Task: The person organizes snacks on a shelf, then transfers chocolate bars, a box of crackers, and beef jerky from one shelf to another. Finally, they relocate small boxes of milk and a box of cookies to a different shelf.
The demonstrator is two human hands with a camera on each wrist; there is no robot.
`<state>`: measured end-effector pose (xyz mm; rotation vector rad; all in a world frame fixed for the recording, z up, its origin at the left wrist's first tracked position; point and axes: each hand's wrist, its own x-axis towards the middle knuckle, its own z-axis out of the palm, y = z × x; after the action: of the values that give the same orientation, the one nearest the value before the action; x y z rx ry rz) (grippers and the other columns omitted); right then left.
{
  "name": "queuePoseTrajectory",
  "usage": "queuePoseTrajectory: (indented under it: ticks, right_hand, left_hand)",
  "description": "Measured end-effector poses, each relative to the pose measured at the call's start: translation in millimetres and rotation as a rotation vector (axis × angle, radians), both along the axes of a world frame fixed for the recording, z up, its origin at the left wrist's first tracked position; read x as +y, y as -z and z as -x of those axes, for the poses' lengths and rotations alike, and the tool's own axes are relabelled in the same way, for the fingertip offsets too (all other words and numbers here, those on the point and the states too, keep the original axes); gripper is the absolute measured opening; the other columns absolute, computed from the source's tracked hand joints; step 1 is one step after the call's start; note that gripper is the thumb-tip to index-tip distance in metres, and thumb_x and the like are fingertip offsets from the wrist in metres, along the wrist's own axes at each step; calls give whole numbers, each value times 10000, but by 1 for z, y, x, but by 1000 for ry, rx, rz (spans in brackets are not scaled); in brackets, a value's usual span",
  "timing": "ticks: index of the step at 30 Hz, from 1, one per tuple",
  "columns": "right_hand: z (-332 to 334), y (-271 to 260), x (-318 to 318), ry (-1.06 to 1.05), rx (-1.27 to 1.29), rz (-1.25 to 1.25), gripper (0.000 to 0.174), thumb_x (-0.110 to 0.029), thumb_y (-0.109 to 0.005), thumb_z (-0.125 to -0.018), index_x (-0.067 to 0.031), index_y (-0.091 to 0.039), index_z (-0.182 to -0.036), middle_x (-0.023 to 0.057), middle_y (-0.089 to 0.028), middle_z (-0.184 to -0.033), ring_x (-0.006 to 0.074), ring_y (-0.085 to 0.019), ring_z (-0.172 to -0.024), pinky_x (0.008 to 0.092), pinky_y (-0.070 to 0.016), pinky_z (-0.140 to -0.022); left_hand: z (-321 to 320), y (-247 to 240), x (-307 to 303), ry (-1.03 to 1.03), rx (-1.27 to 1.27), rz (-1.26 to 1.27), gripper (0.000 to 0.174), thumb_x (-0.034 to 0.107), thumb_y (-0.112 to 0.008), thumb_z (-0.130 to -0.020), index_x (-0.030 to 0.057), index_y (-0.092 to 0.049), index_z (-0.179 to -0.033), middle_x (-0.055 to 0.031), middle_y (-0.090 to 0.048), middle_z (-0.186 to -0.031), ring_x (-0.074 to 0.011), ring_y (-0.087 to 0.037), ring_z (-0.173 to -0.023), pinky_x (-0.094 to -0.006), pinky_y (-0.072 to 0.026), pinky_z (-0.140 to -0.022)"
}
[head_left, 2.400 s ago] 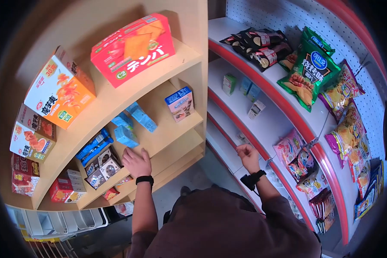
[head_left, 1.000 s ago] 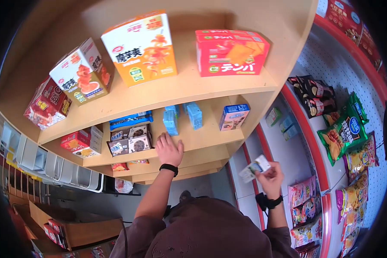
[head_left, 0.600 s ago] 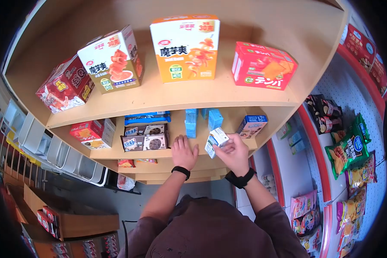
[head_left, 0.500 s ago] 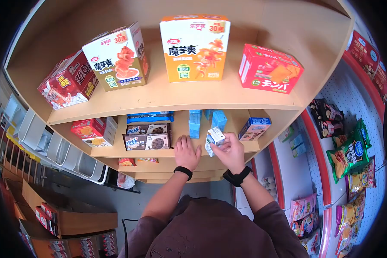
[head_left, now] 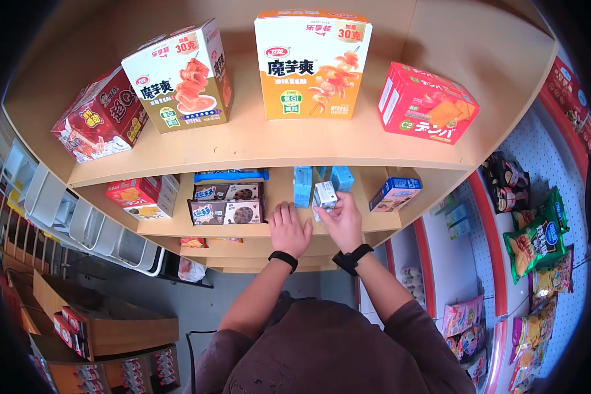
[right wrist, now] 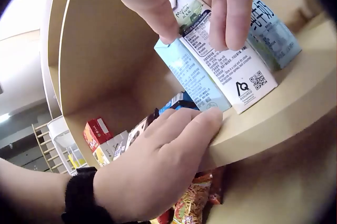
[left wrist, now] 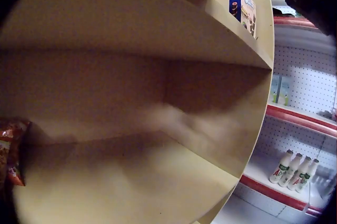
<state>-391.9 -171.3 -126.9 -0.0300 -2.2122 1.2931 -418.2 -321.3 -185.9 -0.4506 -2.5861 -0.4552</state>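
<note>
My right hand [head_left: 342, 222] pinches a small white milk carton [right wrist: 239, 79] between thumb and fingers, upright at the front of the second wooden shelf. In the right wrist view the carton's base is right at the shelf board, between a light blue carton [right wrist: 192, 74] and another blue carton [right wrist: 281, 42]. The head view has these blue cartons [head_left: 302, 186] just behind it. My left hand [head_left: 289, 231] rests on the shelf's front edge [right wrist: 247, 140], fingers extended, beside the chocolate cookie packs [head_left: 226, 213]. It holds nothing.
Snack boxes [head_left: 312, 72] stand on the shelf above. A blue and pink box [head_left: 395, 194] is near the right side panel. White shelving with red edges [head_left: 499, 262] bears chip bags [head_left: 535, 236] at right. Small bottles [left wrist: 295, 171] stand lower there.
My right hand came from the right-hand shelving with the milk carton and brought it left to the wooden shelf among the blue cartons. My left hand stayed on the shelf edge.
</note>
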Motion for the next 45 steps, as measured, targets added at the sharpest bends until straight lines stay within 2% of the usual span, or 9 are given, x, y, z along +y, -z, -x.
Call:
queuePoseTrajectory:
  ticks: [8, 14, 26, 32, 35, 38, 41, 44, 45]
  right_hand:
    - [-3, 42, 7, -58, -87, -17, 391, -149, -795, -842, 15, -564, -1111, 159, -661, -987, 278, -694, -792, 374, -570, -712]
    - [3, 43, 8, -64, -97, -4, 333, -129, -784, -843, 14, -571, -1056, 158, -649, -961, 283, -692, -832, 376, -568, -731]
    - [5, 45, 2, -5, -92, -74, 337, -174, -807, -824, -3, -552, -962, 174, -639, -897, 364, -654, -813, 440, -533, -726]
    - [5, 44, 3, -36, -46, -57, 289, -101, -776, -811, -13, -543, -959, 144, -621, -840, 309, -644, -763, 411, -534, -691]
    - [2, 52, 8, -6, 0, 20, 282, -12, -719, -780, -18, -524, -985, 113, -577, -863, 233, -612, -711, 366, -525, -653]
    - [12, 70, 16, 102, -31, 200, 334, 35, -679, -751, -8, -494, -1026, 104, -524, -931, 182, -578, -683, 330, -513, -628]
    - [18, 68, 22, 137, -46, 245, 392, 56, -690, -742, 9, -483, -1071, 115, -484, -986, 149, -565, -684, 302, -505, -620]
    - [19, 56, 20, 175, -36, 265, 459, 31, -715, -745, 34, -479, -1139, 152, -510, -1022, 220, -593, -725, 322, -529, -676]
    - [19, 50, 19, 219, -2, 173, 482, 22, -725, -745, 38, -483, -1161, 174, -520, -1065, 261, -606, -758, 338, -535, -712]
  left_hand:
    - [0, -1, 0, 9, -5, 1, 668, 451, -547, -932, -81, -502, -1332, -240, -509, -1362, -392, -447, -1296, -498, -329, -1099]
    - [0, 0, 1, 4, 56, 1, 623, 429, -567, -926, -65, -518, -1303, -228, -532, -1329, -395, -472, -1269, -499, -354, -1074]
    - [0, 0, 1, 3, 31, -1, 651, 453, -543, -943, -77, -506, -1320, -239, -513, -1352, -397, -457, -1286, -498, -344, -1090]
    - [0, 0, 0, 3, 33, 8, 641, 448, -549, -943, -74, -513, -1314, -234, -519, -1347, -396, -461, -1280, -497, -347, -1089]
    - [0, -1, 0, -2, 38, 12, 633, 443, -555, -944, -71, -519, -1310, -231, -526, -1341, -399, -465, -1275, -496, -351, -1086]
    - [0, 0, 0, -1, 17, 9, 651, 452, -542, -944, -74, -508, -1327, -235, -516, -1356, -390, -451, -1291, -497, -337, -1097]
    - [0, 1, 1, -1, 9, 13, 662, 457, -538, -943, -75, -502, -1335, -237, -512, -1363, -386, -445, -1297, -498, -328, -1103]
    - [1, 2, 1, -1, 17, 16, 663, 457, -541, -941, -76, -502, -1334, -237, -513, -1358, -387, -446, -1295, -499, -328, -1102]
    - [1, 2, 0, 0, 20, 16, 664, 456, -542, -940, -76, -501, -1334, -237, -514, -1356, -387, -446, -1294, -499, -328, -1101]
